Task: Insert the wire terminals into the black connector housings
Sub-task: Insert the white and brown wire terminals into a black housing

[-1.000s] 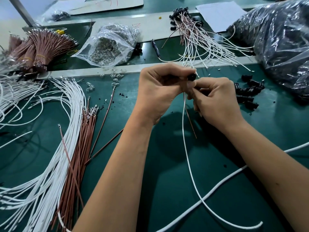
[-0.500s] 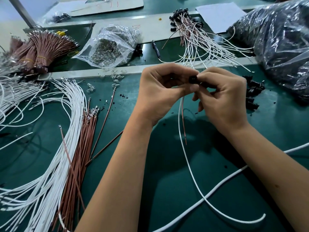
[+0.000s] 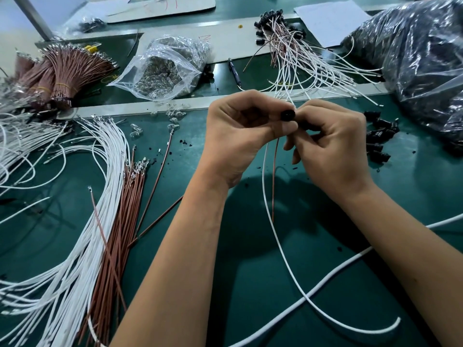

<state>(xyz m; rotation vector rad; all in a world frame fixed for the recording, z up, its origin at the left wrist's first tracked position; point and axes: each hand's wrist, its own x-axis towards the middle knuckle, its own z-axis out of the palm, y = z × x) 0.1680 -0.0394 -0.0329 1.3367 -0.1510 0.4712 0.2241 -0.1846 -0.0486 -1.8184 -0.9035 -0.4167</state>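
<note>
**Two hands pinch one black housing**

Both hands meet above the middle of the green table (image 3: 250, 284). The left hand (image 3: 240, 136) has its fingers curled in tight, and its thumb and first finger pinch the housing (image 3: 287, 114), a small round black piece. The right hand (image 3: 333, 144) is curled too. Its fingertips (image 3: 302, 112) press on the housing from the right side, so the two hands touch there.

A white wire (image 3: 280, 244) and a thin brown wire (image 3: 274, 181) hang down from between the hands. The white one runs near and right across the table. Its top end is hidden by the fingers, so I cannot tell how far the ends sit in the housing.

More black housings (image 3: 378, 136) lie just right of the right hand. Loose white wires (image 3: 75, 246) and brown wires (image 3: 117, 234) lie on the left. A clear bag (image 3: 165, 68) sits far left of the hands. Finished wires (image 3: 300, 58) with black ends lie far behind. A big dark bag (image 3: 421, 58) sits far right.
</note>
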